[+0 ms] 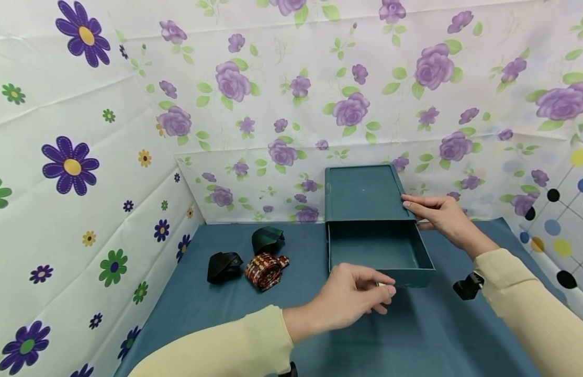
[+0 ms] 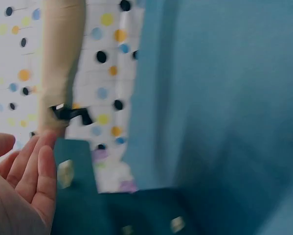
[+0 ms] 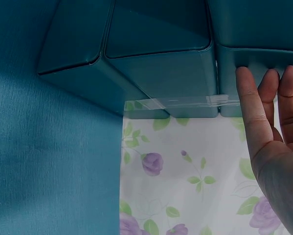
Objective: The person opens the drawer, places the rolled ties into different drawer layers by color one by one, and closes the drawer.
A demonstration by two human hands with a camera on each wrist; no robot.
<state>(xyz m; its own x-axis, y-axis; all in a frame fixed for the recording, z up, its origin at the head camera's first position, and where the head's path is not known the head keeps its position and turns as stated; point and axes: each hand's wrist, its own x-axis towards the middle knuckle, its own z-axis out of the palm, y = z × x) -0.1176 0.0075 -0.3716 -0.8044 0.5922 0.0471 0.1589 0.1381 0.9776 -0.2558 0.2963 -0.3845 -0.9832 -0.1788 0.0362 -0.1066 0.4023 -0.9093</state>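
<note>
A teal drawer box (image 1: 362, 191) stands at the back right, its drawer (image 1: 376, 251) pulled out with a bare floor visible. My left hand (image 1: 350, 296) is at the drawer's front, thumb and fingers apart near a small pale knob (image 2: 65, 174). On the box's right side rests my right hand (image 1: 439, 217); in the right wrist view its nearly straight fingers (image 3: 251, 98) touch the teal side wall. Left of the box lie three rolled neckties: a black one (image 1: 224, 267), a dark green and navy striped one (image 1: 268, 240) and a red-brown patterned one (image 1: 263, 271).
A blue cloth (image 1: 202, 309) covers the table. Floral sheets (image 1: 272, 104) hang behind and at the left, and a dotted sheet (image 1: 567, 220) hangs at the right. Clear tape (image 3: 195, 102) runs across the box sections in the right wrist view.
</note>
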